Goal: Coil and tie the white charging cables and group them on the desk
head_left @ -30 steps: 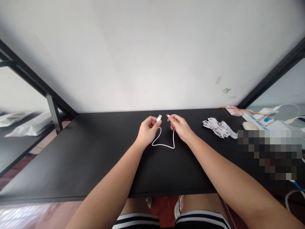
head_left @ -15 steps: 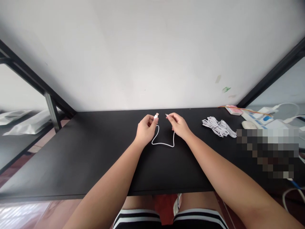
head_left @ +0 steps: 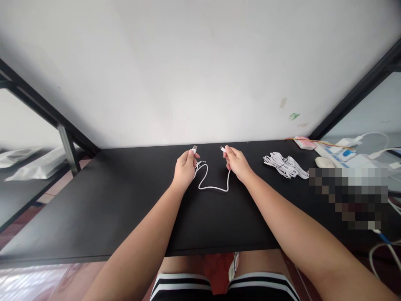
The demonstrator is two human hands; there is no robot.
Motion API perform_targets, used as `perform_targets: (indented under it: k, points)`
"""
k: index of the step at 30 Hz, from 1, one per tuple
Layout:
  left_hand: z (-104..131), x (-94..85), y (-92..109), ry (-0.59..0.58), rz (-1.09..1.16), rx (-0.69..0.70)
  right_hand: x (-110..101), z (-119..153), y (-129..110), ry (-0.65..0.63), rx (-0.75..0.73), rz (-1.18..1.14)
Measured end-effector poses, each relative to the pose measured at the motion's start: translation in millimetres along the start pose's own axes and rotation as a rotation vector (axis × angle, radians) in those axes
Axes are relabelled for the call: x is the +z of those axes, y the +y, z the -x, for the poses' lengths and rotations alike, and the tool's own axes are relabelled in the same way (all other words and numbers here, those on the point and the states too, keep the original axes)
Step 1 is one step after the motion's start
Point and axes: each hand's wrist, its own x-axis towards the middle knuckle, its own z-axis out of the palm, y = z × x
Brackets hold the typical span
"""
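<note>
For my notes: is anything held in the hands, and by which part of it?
A thin white cable: the left grip pinches its wider white plug, the right grip its narrower white plug.

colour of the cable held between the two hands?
The cable is white; the head view shows it best.

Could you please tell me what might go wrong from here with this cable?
The white cable bends slackly between the left hand and right hand, so it might kink if tugged. The USB-A connector and the smaller connector both stick out bare and could get knocked against the black desktop. A rightward sweep of the right hand might catch the tied bundle of white cables.
</note>
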Motion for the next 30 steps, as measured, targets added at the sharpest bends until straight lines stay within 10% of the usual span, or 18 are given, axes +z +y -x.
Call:
perform_targets:
  k: [12,21,30]
  points:
    - [3.6,-5.9,6.8,-0.006,-0.493,0.082,-14.5,3.2,-17.3,0.134,-0.144,0.352]
    - [4.2,-12.9,5.1,-0.196,-0.839,0.087,-13.4,8.0,-14.6,-0.294,-0.091,0.626]
    - [7.8,-11.7,13.8,-0.28,-0.992,0.071,-12.3,7.7,-17.7,-0.385,-0.034,0.749]
